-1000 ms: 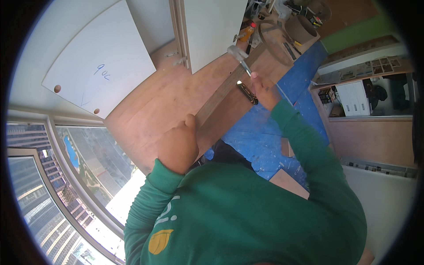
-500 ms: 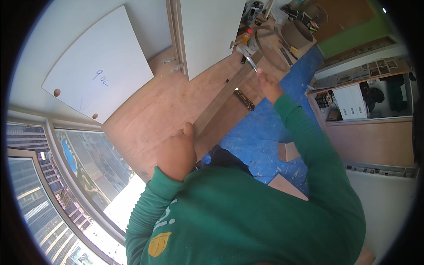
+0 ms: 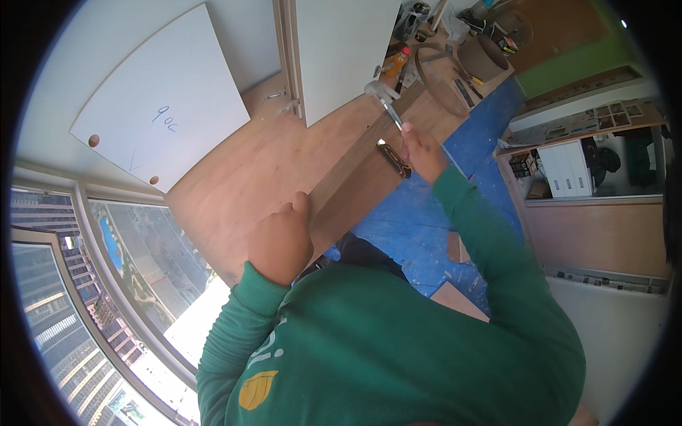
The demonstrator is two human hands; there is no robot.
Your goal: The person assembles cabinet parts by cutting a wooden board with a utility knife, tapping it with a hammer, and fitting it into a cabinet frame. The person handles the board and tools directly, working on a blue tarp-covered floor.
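Note:
My right hand (image 3: 423,153) is closed round the handle of a claw hammer (image 3: 392,113), its metal head raised over the far part of a long brown wooden strip (image 3: 348,167). The strip runs diagonally along the near edge of the wooden worktop (image 3: 234,184). At its near end my left hand (image 3: 280,231) is closed against the edge, thumb pressed beside the wood; some of its fingers are hidden. A dark utility knife (image 3: 395,160) lies on the wood just left of my right hand.
A curved white panel (image 3: 163,106) leans at the left, beside a window. Another white panel (image 3: 344,57) stands farther back. At the far right end are an orange bottle (image 3: 398,62), a curved wooden ring (image 3: 430,89) and a round drum (image 3: 483,57). Blue sheeting (image 3: 391,227) covers the floor.
My right hand has come nearer and to the left, and the hammer has swung left and lower. The left hand stays at the strip's near end.

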